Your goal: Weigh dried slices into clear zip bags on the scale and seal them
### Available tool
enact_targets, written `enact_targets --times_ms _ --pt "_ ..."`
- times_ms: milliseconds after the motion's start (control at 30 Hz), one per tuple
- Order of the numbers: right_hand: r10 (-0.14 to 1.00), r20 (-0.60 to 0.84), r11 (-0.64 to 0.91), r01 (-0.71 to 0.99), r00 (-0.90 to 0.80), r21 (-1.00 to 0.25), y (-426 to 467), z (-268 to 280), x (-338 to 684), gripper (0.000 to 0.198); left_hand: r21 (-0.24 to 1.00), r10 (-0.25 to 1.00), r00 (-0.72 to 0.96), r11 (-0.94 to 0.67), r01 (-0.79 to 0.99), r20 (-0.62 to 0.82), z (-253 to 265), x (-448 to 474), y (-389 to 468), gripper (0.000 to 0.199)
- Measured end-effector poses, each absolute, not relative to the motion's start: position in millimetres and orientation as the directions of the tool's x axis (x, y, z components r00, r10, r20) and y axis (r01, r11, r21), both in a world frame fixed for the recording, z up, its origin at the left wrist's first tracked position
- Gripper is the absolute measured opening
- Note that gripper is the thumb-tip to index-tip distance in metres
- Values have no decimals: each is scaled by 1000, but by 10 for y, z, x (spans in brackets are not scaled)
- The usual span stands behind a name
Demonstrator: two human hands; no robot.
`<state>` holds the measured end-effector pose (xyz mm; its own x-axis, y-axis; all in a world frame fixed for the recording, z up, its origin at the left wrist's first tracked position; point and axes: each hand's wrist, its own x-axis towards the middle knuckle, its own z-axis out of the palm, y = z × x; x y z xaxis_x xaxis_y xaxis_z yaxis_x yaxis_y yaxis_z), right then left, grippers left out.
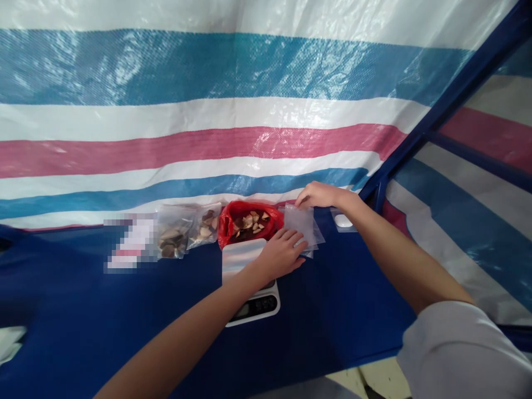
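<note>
A few clear plastic bags lie stacked at the right of the red bag. My right hand pinches at their top edge, its fingers curled together. My left hand reaches over the scale with fingers stretched out, its fingertips at the left side of the clear bags. Beneath that arm is a white kitchen scale with a dark button panel, partly covered by my wrist. Behind the scale, a red plastic bag stands open with pale dried slices inside.
Two filled zip bags, one with brownish pieces and one with paler pieces, lie left of the red bag. A small bag with a white object lies at the right. Striped sheeting and a blue frame bar border the blue table.
</note>
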<state>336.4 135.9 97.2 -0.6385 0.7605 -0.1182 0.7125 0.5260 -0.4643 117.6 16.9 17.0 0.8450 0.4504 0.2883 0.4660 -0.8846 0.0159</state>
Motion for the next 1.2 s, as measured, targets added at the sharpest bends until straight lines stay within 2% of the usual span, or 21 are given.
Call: enact_targets --times_ms 67,300,467,567,667,733,867,1000,1200 --pt "771 -127 529 739 -624 -418 1415 970 3384 21 12 447 847 -886 463 287 168 1216 193 34" --pt "761 -158 614 778 -629 -135 1566 803 3249 25 22 513 829 -853 522 221 41 1377 288 26" --pt "749 -120 644 758 -652 -103 1541 558 3189 26 60 568 805 -821 567 171 -75 1427 285 26" --pt "779 -37 616 775 -626 -141 1455 443 3240 22 73 588 795 -808 585 150 -112 1438 274 25" --pt "845 100 534 817 -525 -220 1306 339 3366 25 77 601 788 -799 597 134 -112 1446 275 24" --pt "889 171 458 830 -425 -317 1183 241 3474 28 77 602 789 -798 598 122 -95 1453 280 23" --pt "937 287 333 750 -197 -572 942 -38 3633 30 65 597 794 -802 594 117 -52 1468 291 23" --pt "958 288 225 668 -17 -709 788 -262 3609 30 40 602 785 -797 603 145 -28 1462 288 25" --pt "955 291 187 649 56 -738 702 -302 3397 29 18 601 777 -793 609 186 -47 1420 273 26"
